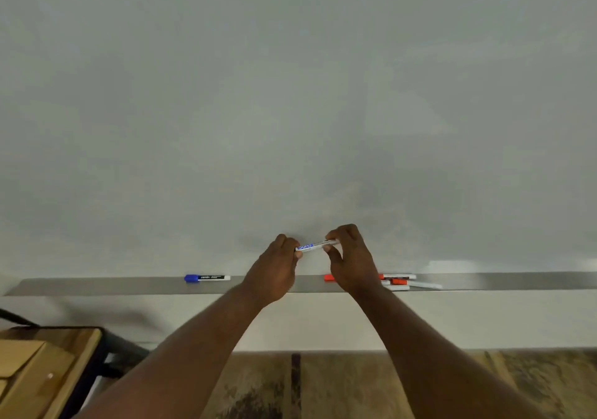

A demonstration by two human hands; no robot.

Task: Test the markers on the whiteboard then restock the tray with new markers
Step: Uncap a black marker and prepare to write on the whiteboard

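A white marker with a blue label (315,245) is held level in front of the blank whiteboard (290,95), just above the metal tray (129,285). My left hand (274,273) grips its left end, which is hidden in the fingers. My right hand (350,263) pinches its right end. A blue-capped marker (206,278) lies on the tray to the left. Several red-capped markers (399,281) lie in a loose pile on the tray to the right, partly hidden behind my right hand.
A wooden table (42,370) with tan envelopes on it stands at the lower left, with a dark bag strap behind it. The floor (323,386) below the wall is worn wood.
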